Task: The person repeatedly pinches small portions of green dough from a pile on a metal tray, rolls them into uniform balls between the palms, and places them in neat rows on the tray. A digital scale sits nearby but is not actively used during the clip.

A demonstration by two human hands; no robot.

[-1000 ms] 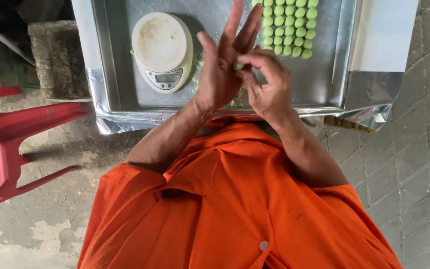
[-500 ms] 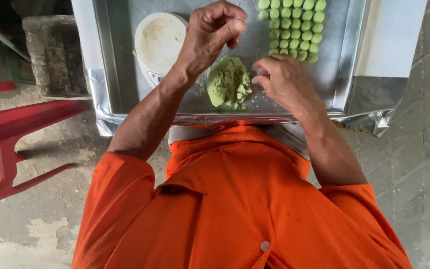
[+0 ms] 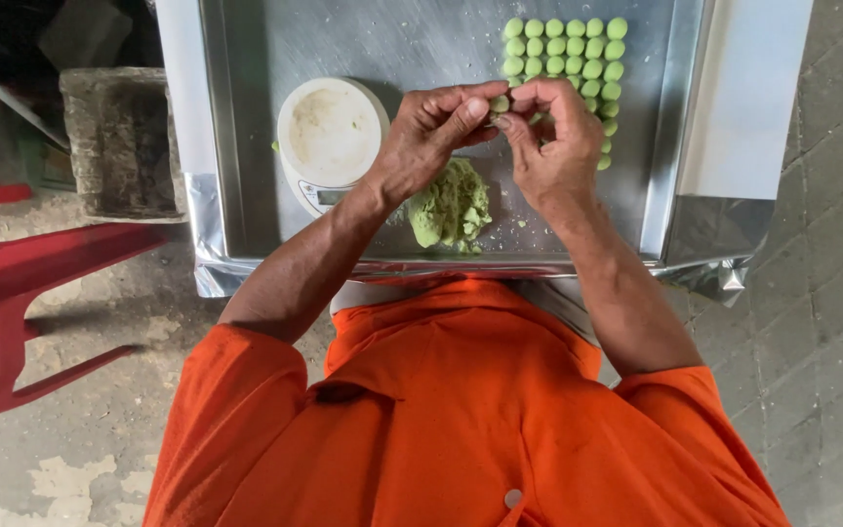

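I see both hands meeting above the metal tray (image 3: 246, 146), just beyond the green dough lump (image 3: 451, 207), which I take as my landmark. The left hand (image 3: 431, 137) hangs over the far left edge of the lump, its fingers curled inward and its thumb stretched toward the other hand. The right hand (image 3: 550, 137) sits beyond the lump and to its right, fingers bent down with the tips drawn together. Between the two sets of fingertips sits a small green dough piece (image 3: 501, 102): the left thumb and forefinger close on it from one side, and the right fingertips press it from the other. So the piece is pinched by both hands at once, held in the air straight beyond the lump and clear of the tray floor.

The lump itself lies on the tray, near its front rim, rough and torn on top, with no finger on it. To the lump's left, close by, stands a round white kitchen scale (image 3: 329, 137), its platter dusted. Beyond the lump and to the right, rows of green dough balls (image 3: 568, 49) lie packed together; the right hand covers the nearest of them.
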